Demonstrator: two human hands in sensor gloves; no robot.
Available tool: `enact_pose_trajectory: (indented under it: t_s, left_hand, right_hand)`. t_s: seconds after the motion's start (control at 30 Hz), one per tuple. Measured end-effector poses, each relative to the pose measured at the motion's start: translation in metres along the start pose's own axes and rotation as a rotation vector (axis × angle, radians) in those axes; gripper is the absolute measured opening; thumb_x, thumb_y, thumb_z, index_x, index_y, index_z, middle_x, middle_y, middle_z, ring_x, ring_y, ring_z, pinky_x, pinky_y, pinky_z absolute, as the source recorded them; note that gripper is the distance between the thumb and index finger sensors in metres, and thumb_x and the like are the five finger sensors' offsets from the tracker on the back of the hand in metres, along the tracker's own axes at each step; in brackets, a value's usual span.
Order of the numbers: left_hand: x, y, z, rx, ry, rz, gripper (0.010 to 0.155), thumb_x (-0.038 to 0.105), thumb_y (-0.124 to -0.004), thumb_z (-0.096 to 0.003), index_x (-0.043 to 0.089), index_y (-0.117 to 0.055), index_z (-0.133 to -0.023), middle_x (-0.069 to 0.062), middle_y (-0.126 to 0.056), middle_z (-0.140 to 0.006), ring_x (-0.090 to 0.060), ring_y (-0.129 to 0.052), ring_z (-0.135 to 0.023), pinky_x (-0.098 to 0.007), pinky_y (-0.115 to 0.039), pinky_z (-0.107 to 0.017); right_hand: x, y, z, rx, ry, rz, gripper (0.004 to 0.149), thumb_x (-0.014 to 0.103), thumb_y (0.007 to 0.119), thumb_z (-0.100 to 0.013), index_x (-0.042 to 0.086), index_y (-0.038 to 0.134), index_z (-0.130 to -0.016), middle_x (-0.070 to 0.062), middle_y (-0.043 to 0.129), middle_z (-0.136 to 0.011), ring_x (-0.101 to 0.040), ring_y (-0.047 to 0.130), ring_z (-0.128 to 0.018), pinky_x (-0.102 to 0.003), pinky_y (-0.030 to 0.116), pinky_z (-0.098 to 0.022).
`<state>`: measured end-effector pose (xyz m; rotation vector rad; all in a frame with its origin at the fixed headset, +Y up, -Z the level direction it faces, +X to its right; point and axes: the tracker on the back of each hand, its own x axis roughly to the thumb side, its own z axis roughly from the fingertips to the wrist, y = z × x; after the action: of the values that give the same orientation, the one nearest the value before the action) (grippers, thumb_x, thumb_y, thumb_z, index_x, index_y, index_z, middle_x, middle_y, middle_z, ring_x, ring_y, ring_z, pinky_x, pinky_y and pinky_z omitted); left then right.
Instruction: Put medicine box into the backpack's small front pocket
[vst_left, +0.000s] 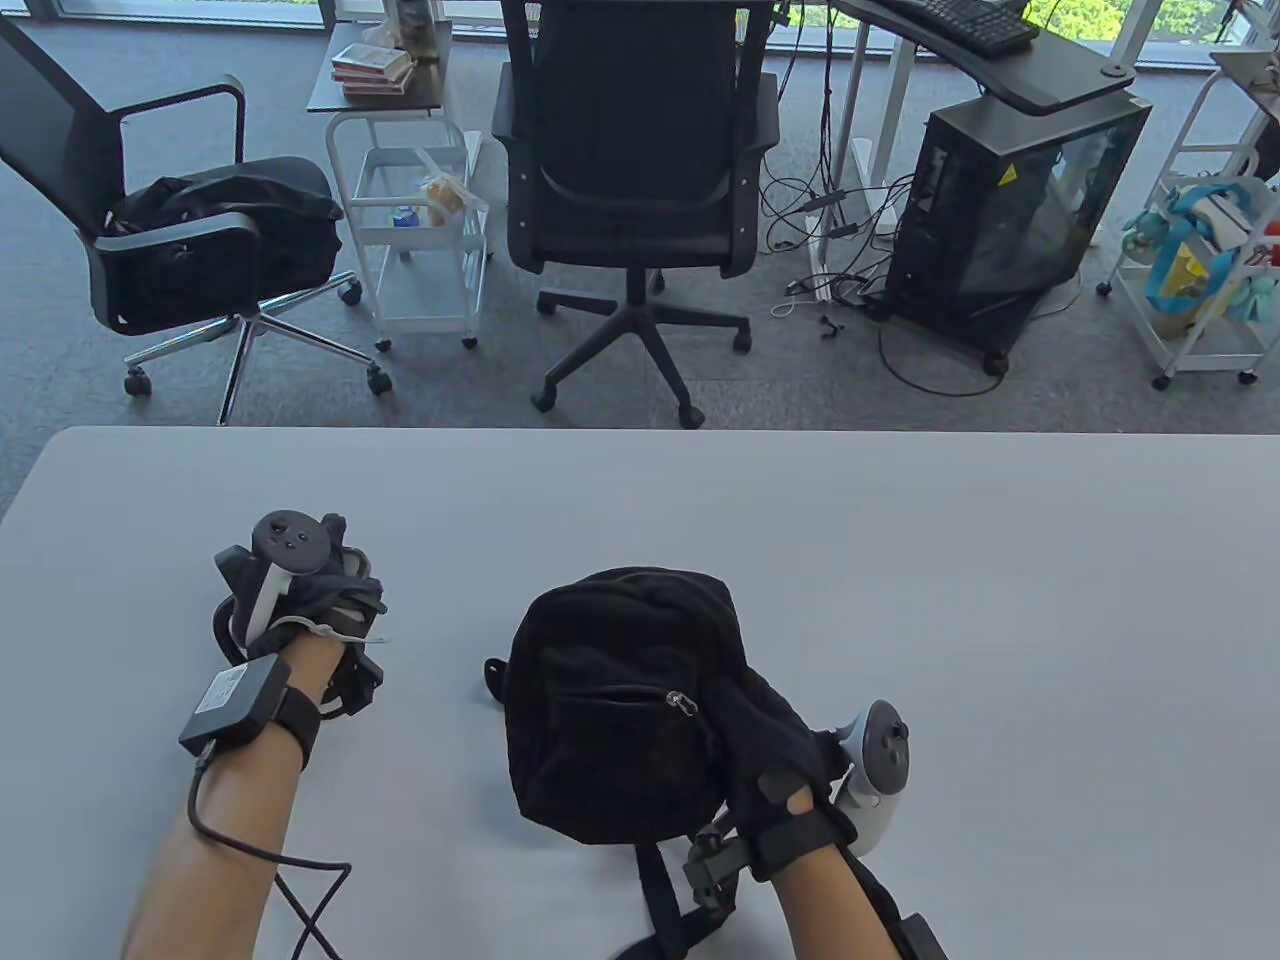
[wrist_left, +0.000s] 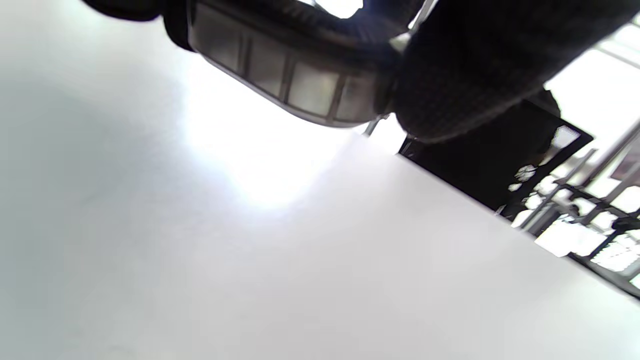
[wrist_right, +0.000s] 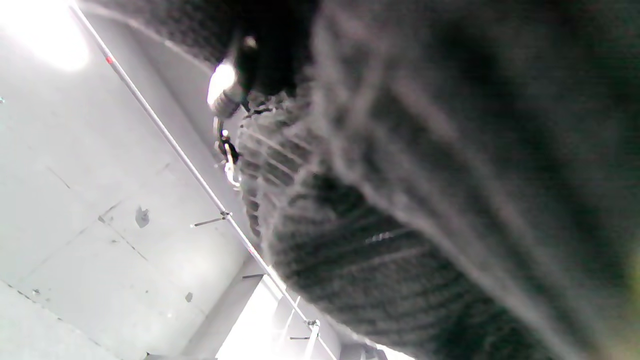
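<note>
A black backpack lies in the middle of the white table, its front pocket up. The pocket's zip pull sits at the right end of the zip line and also shows in the right wrist view. My right hand rests on the backpack's lower right side beside that pull; its fingers blend into the black fabric. My left hand is curled on the table left of the backpack. In the left wrist view its fingers hold a grey panelled oblong thing, which looks like the medicine box.
The backpack's straps trail toward the table's near edge. A cable runs from my left wrist. Beyond the table's far edge stand two office chairs, white carts and a computer tower.
</note>
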<state>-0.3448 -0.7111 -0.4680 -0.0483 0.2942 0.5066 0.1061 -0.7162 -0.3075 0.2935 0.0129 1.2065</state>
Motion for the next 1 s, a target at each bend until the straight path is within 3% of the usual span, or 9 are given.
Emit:
enact_pose_trajectory:
  t_s: [0.1, 0.27, 0.5, 0.7, 0.87, 1.0]
  left_hand:
    - [0.025, 0.023, 0.033, 0.031, -0.142, 0.085, 0.076, 0.053, -0.094, -0.0453, 0.042, -0.053, -0.109, -0.03, -0.047, -0.111, -0.055, -0.072, -0.086, -0.069, -0.063, -0.056]
    - [0.053, 0.046, 0.096, 0.079, -0.322, 0.193, 0.077, 0.057, -0.093, -0.0462, 0.039, -0.052, -0.108, -0.029, -0.05, -0.111, -0.053, -0.079, -0.083, -0.068, -0.069, -0.053]
    - [0.071, 0.026, 0.173, 0.06, -0.485, 0.365, 0.08, 0.065, -0.089, -0.0485, 0.043, -0.046, -0.112, -0.029, -0.054, -0.11, -0.049, -0.086, -0.079, -0.066, -0.073, -0.052]
    - [0.075, -0.002, 0.201, 0.024, -0.519, 0.672, 0.072, 0.066, -0.09, -0.0483, 0.04, -0.059, -0.109, -0.029, -0.056, -0.108, -0.049, -0.089, -0.077, -0.067, -0.074, -0.05]
    - [0.08, -0.016, 0.213, -0.019, -0.582, 0.691, 0.074, 0.066, -0.09, -0.0484, 0.036, -0.056, -0.107, -0.028, -0.055, -0.109, -0.05, -0.094, -0.072, -0.065, -0.078, -0.047]
    - [0.081, -0.016, 0.219, 0.051, -0.609, 0.698, 0.075, 0.069, -0.089, -0.0479, 0.034, -0.058, -0.106, -0.027, -0.06, -0.107, -0.048, -0.098, -0.067, -0.064, -0.081, -0.045]
  right_hand:
    - [-0.001, -0.001, 0.001, -0.021, 0.002, -0.004, 0.052, 0.041, 0.071, -0.058, 0.003, 0.072, -0.093, -0.013, 0.093, -0.082, -0.04, 0.094, -0.076, -0.067, 0.064, -0.059]
    - [-0.004, 0.0, 0.002, -0.034, 0.01, 0.008, 0.052, 0.041, 0.071, -0.058, 0.003, 0.071, -0.093, -0.014, 0.092, -0.083, -0.04, 0.093, -0.078, -0.067, 0.064, -0.06]
    - [-0.007, 0.008, 0.006, -0.016, 0.004, 0.041, 0.052, 0.041, 0.071, -0.058, 0.003, 0.071, -0.094, -0.014, 0.091, -0.084, -0.04, 0.092, -0.079, -0.066, 0.064, -0.06]
    - [-0.011, 0.017, 0.009, 0.012, 0.001, 0.119, 0.052, 0.041, 0.07, -0.058, 0.003, 0.07, -0.094, -0.014, 0.09, -0.085, -0.041, 0.091, -0.08, -0.067, 0.064, -0.06]
    - [-0.018, 0.025, 0.01, 0.012, 0.025, 0.163, 0.052, 0.041, 0.07, -0.058, 0.003, 0.069, -0.094, -0.014, 0.09, -0.086, -0.041, 0.091, -0.08, -0.066, 0.063, -0.06]
    - [-0.023, 0.03, 0.011, 0.014, 0.044, 0.185, 0.052, 0.041, 0.07, -0.058, 0.004, 0.069, -0.094, -0.014, 0.089, -0.086, -0.041, 0.09, -0.08, -0.066, 0.063, -0.06]
